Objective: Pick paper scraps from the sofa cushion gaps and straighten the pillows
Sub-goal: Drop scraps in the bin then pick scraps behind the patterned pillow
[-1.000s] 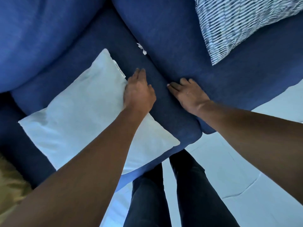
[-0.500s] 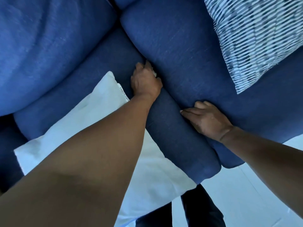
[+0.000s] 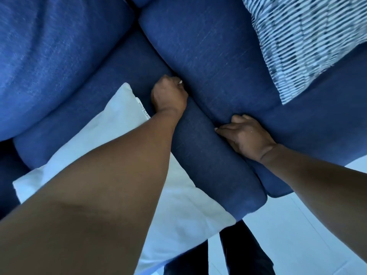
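Blue sofa cushions (image 3: 208,56) meet where the left hand (image 3: 168,96) pinches a paper scrap (image 3: 180,82); right hand (image 3: 246,135) presses spread. Tugging could tear it.

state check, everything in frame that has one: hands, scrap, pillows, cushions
left hand: fist closed at the cushion gap, grip on the paper scrap
paper scrap: white bit showing at the fingertips, mostly hidden
right hand: fingers pressed into the gap lower down, holding nothing visible
white pillow: lying flat and askew on the left seat cushion
patterned pillow: lying askew on the right seat cushion
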Demonstrator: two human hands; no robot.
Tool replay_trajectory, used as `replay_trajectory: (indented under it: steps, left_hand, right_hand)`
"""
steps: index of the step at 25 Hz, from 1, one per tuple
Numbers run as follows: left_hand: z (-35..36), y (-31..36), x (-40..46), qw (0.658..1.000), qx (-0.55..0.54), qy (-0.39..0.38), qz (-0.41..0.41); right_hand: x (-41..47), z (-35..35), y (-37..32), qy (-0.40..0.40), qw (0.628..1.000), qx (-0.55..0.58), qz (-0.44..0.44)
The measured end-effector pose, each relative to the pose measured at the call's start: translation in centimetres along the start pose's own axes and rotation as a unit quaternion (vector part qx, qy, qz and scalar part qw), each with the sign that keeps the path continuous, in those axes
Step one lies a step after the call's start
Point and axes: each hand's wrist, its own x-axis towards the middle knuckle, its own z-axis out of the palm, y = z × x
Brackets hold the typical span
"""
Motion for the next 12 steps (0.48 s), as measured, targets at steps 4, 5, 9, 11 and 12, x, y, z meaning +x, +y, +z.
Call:
replay_trajectory:
  steps: [4,5,9,11,12]
  left_hand:
    - [-4.4,1.8,-3.6,0.997,0.02,-0.071,-0.001]
    - [-5.5,2.3,-5.0,0.997,0.023,-0.072,0.013]
    - [-10.1,2.2,-12.1,0.995,0.027,-0.057,0.081]
    - [-12.3,1.3,-15.0,0.994,0.005,-0.056,0.095]
    - [-13.6,0.8,-16.5,0.994,-0.009,-0.056,0.096]
  right_hand:
    - [0.9,-3.7,-2.9,-0.103,0.99,0.002,0.097]
    - [1.1,-4.5,-3.8,-0.131,0.983,0.003,0.13]
    - [-1.0,-7.8,-8.8,-0.191,0.937,0.034,0.289]
    - [-2.7,-9.8,-11.7,-0.15,0.929,0.075,0.33]
    - [-3.5,-11.2,-13.3,-0.112,0.927,0.102,0.343]
